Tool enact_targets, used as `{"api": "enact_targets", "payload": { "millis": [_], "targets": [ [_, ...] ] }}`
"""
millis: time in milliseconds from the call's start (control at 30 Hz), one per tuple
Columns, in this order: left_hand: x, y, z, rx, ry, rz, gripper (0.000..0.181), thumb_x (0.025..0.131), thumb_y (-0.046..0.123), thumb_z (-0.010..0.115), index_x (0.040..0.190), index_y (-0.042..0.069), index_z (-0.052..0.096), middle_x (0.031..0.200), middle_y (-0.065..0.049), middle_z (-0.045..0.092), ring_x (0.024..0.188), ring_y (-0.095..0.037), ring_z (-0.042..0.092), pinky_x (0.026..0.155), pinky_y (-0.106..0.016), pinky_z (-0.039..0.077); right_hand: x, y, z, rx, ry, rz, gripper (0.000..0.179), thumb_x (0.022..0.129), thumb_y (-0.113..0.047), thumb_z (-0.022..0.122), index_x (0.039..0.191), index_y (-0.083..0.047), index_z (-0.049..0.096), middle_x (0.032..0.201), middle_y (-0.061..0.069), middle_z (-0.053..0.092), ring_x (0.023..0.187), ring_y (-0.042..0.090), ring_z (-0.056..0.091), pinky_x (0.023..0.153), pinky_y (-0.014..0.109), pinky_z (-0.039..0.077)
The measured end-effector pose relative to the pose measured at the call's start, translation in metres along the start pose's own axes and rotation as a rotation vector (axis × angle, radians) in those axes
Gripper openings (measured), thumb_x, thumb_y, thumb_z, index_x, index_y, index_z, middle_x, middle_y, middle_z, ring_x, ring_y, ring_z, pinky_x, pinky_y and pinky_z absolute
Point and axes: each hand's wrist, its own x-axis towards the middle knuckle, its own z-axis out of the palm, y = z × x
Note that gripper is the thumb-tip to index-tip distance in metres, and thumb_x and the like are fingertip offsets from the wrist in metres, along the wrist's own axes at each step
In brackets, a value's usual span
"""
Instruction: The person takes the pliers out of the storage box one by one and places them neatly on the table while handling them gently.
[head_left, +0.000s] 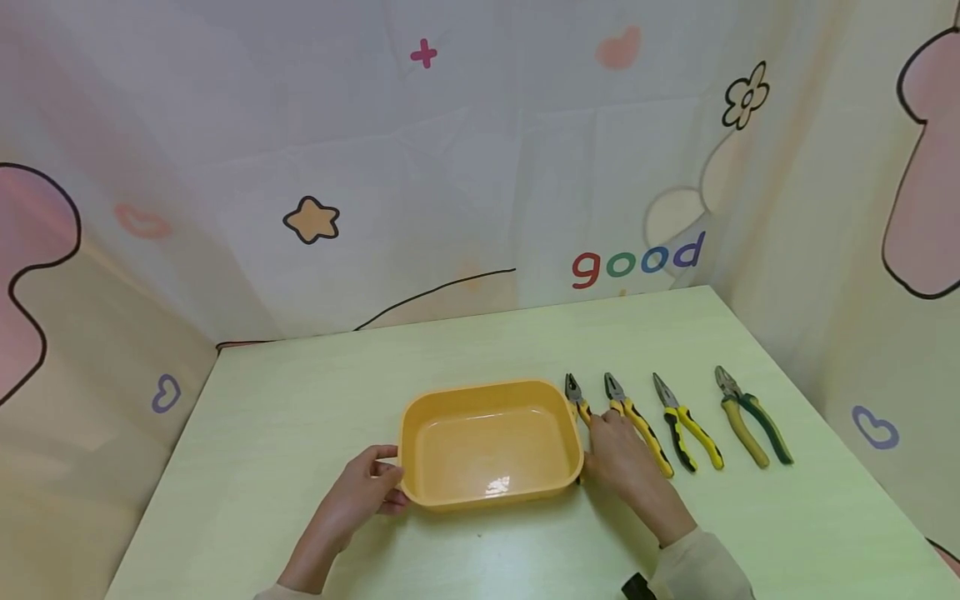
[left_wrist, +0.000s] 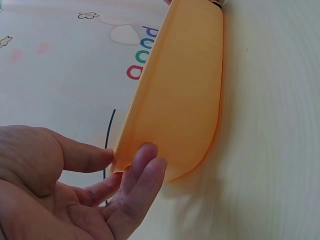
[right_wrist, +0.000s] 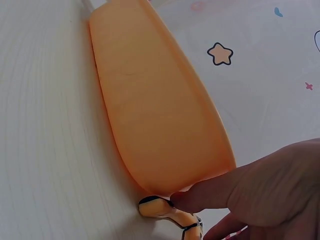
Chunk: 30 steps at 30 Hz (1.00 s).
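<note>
A yellow-orange plastic tray (head_left: 491, 492) sits on the table in front of me, with nothing inside. My left hand (head_left: 369, 483) pinches its left end at the rim, thumb above and fingers beneath in the left wrist view. Over by the right end, my right hand (head_left: 618, 458) grips the yellow-and-black handles of the leftmost pliers (head_left: 574, 392), whose dark jaws point away from me. The right wrist view has the thumb against a handle end (right_wrist: 154, 206) close to the tray wall (right_wrist: 150, 110). Part of those handles is hidden by the hand.
Right of my right hand lie more tools in a row: yellow-and-black pliers (head_left: 643, 433), needle-nose pliers (head_left: 684, 429) and green-handled cutting pliers (head_left: 750, 421). A printed cloth (head_left: 465, 183) hangs behind the pale table (head_left: 315, 392) and along its sides.
</note>
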Motion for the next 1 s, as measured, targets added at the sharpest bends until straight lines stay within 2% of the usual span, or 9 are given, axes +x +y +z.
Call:
{"api": "enact_targets", "payload": {
  "millis": [267,467,600,833,900,1000],
  "targets": [
    [0.001,-0.002,0.0,-0.001,0.004,0.003,0.038,0.102,0.001,0.056,0.137,-0.01,0.05,0.103,-0.02,0.06,0.073,-0.023,0.066,0.071,-0.044,0.065,0.003,0.001,0.0,0.054,0.005,-0.037,0.027,0.089,-0.013,0.076,0.098,0.011,0.066,0.104,0.026,0.06,0.098,0.04,0.056,0.081,0.051,0.054],
    [0.002,-0.005,-0.001,-0.003,0.009,0.001,0.038,0.102,0.002,0.057,0.138,-0.009,0.051,0.103,-0.02,0.06,0.074,-0.024,0.067,0.072,-0.044,0.065,0.002,0.002,0.001,0.056,0.005,-0.035,0.029,0.089,-0.013,0.075,0.102,0.011,0.066,0.105,0.026,0.059,0.098,0.04,0.056,0.082,0.052,0.054],
    [0.0,-0.004,-0.003,0.022,0.025,0.026,0.037,0.102,0.002,0.056,0.138,-0.009,0.051,0.103,-0.018,0.059,0.077,-0.024,0.067,0.074,-0.045,0.065,0.0,0.003,0.002,0.049,0.014,-0.04,0.027,0.091,-0.012,0.072,0.104,0.011,0.066,0.107,0.027,0.06,0.1,0.042,0.057,0.084,0.054,0.054],
    [-0.007,0.0,-0.008,0.138,0.095,0.13,0.034,0.103,0.002,0.056,0.135,-0.008,0.057,0.103,-0.015,0.061,0.09,-0.026,0.066,0.079,-0.039,0.064,-0.008,0.003,-0.004,0.023,0.042,-0.097,0.043,0.098,-0.008,0.062,0.134,0.014,0.057,0.131,0.031,0.058,0.124,0.048,0.054,0.104,0.06,0.049],
    [-0.009,0.001,-0.009,0.21,0.121,0.151,0.034,0.103,0.005,0.057,0.135,-0.006,0.059,0.104,-0.012,0.064,0.093,-0.024,0.064,0.081,-0.036,0.062,-0.012,0.003,-0.006,0.017,0.054,-0.132,0.044,0.099,-0.008,0.061,0.137,0.015,0.056,0.135,0.031,0.057,0.127,0.049,0.053,0.107,0.061,0.047],
    [-0.012,0.002,-0.011,0.326,0.166,0.193,0.034,0.102,0.007,0.059,0.134,-0.003,0.062,0.105,-0.008,0.066,0.099,-0.023,0.063,0.087,-0.039,0.059,-0.016,0.003,-0.012,0.012,0.065,-0.177,0.042,0.102,-0.008,0.058,0.137,0.015,0.055,0.137,0.033,0.056,0.129,0.05,0.052,0.11,0.062,0.045]
  ]
}}
